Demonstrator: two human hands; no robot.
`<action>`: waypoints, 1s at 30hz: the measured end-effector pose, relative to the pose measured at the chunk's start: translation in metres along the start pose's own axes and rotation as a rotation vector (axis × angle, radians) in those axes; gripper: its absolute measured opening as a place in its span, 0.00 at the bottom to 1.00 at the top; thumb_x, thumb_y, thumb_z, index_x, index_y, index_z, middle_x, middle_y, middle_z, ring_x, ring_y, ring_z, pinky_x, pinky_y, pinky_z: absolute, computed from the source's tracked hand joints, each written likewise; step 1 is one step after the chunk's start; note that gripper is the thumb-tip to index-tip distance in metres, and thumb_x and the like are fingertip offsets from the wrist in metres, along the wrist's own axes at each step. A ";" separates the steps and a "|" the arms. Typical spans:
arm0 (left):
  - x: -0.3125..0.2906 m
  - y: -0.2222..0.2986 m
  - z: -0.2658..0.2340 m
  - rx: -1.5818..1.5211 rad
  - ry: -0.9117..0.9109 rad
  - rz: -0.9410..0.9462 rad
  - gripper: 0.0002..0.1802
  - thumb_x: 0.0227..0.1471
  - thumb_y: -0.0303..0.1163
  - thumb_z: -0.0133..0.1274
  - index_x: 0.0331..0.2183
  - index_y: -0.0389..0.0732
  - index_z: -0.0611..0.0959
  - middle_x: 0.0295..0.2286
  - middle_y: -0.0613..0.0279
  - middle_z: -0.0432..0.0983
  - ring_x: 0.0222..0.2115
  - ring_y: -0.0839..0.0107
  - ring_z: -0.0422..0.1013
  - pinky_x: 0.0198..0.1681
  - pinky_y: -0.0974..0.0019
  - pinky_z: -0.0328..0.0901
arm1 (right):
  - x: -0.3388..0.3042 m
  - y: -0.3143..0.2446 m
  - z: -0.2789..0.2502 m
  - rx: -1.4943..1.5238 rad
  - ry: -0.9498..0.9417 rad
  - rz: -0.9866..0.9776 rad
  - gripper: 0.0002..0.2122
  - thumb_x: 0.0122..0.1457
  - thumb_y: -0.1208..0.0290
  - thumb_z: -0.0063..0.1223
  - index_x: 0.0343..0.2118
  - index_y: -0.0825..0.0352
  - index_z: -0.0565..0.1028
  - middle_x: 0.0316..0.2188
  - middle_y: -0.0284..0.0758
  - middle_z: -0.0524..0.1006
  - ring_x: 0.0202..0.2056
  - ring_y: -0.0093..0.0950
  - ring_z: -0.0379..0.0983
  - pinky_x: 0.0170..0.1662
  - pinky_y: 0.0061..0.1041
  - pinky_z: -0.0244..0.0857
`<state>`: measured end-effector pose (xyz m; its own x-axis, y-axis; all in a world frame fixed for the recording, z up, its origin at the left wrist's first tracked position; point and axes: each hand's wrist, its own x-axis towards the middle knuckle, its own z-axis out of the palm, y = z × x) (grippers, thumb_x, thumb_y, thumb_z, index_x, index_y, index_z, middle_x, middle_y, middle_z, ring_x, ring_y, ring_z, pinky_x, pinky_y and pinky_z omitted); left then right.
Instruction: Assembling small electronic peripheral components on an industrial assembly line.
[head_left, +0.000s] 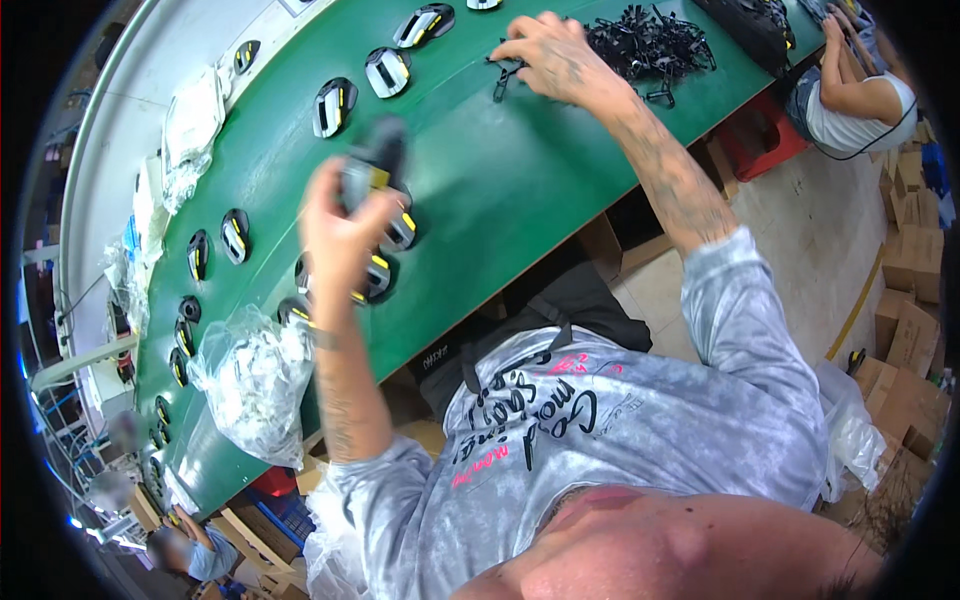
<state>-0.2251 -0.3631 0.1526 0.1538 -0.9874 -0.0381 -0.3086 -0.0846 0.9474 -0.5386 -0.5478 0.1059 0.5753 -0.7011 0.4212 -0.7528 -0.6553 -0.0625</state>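
My left hand (340, 225) is wrapped round a black and silver-grey rounded unit (378, 160) with a yellow accent, tilted up off the green table (480, 170) and smeared by motion. Just under that hand lie several similar units (400, 228), partly covered by my wrist. On the far side my right hand (555, 60) reaches over the table with its fingers apart. Beside its fingertips lies a small black clip-like part (503, 85). A heap of such black parts (650, 45) sits right of the hand.
More units (333, 107) stand spaced along the table's far side. A clear plastic bag (260, 385) with whitish contents lies at left. Co-workers (860, 100) sit at right and lower left. Cardboard boxes (915, 255) are stacked at right. A red bin (765, 140) stands below the table edge.
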 end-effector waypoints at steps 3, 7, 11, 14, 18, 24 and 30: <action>-0.061 -0.045 0.060 -0.208 -0.077 -0.011 0.46 0.38 0.31 0.77 0.58 0.35 0.74 0.45 0.59 0.75 0.42 0.69 0.74 0.47 0.67 0.71 | 0.038 -0.020 0.001 -0.060 -0.406 0.026 0.10 0.55 0.70 0.65 0.41 0.52 0.84 0.47 0.27 0.74 0.55 0.34 0.65 0.56 0.42 0.56; -0.067 -0.066 0.095 -0.550 -0.066 -0.019 0.46 0.43 0.25 0.73 0.63 0.32 0.70 0.47 0.55 0.77 0.38 0.69 0.78 0.35 0.67 0.77 | 0.043 -0.025 0.007 -0.048 -0.222 -0.231 0.09 0.58 0.59 0.60 0.36 0.57 0.83 0.47 0.37 0.74 0.51 0.41 0.69 0.47 0.52 0.64; -0.056 -0.079 0.107 -0.667 -0.096 0.021 0.37 0.56 0.19 0.59 0.65 0.29 0.64 0.52 0.49 0.73 0.49 0.62 0.76 0.48 0.57 0.79 | 0.030 -0.041 0.010 0.012 0.114 -0.271 0.09 0.60 0.59 0.58 0.35 0.59 0.82 0.42 0.36 0.78 0.46 0.41 0.73 0.45 0.43 0.68; -0.052 -0.103 0.109 -0.724 -0.104 0.064 0.39 0.56 0.20 0.59 0.65 0.28 0.61 0.53 0.48 0.72 0.51 0.60 0.75 0.51 0.54 0.77 | -0.019 -0.079 -0.031 1.040 -0.189 0.260 0.07 0.60 0.67 0.62 0.38 0.64 0.82 0.35 0.33 0.81 0.39 0.31 0.76 0.41 0.31 0.69; -0.050 -0.103 0.107 -0.938 -0.142 -0.014 0.38 0.55 0.17 0.57 0.65 0.27 0.63 0.53 0.47 0.72 0.52 0.58 0.75 0.53 0.53 0.77 | -0.086 -0.113 -0.046 1.175 -0.374 0.246 0.06 0.64 0.72 0.62 0.37 0.69 0.79 0.32 0.25 0.77 0.35 0.15 0.71 0.39 0.17 0.66; -0.047 -0.110 0.102 -0.997 -0.248 0.001 0.36 0.52 0.11 0.51 0.63 0.27 0.67 0.53 0.48 0.75 0.49 0.64 0.77 0.53 0.59 0.77 | -0.077 -0.148 -0.034 0.793 -0.368 0.281 0.15 0.59 0.69 0.67 0.44 0.66 0.73 0.30 0.29 0.76 0.33 0.18 0.70 0.38 0.21 0.67; -0.045 -0.116 0.100 -1.000 -0.256 0.001 0.36 0.54 0.11 0.52 0.64 0.27 0.65 0.56 0.44 0.71 0.52 0.59 0.76 0.57 0.53 0.75 | -0.060 -0.155 -0.040 0.760 -0.399 0.167 0.20 0.56 0.68 0.70 0.45 0.64 0.69 0.28 0.30 0.76 0.31 0.20 0.71 0.36 0.24 0.67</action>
<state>-0.2905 -0.3226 0.0128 -0.0865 -0.9962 0.0069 0.6314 -0.0495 0.7738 -0.4693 -0.3933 0.1262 0.6527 -0.7575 0.0132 -0.5019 -0.4454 -0.7415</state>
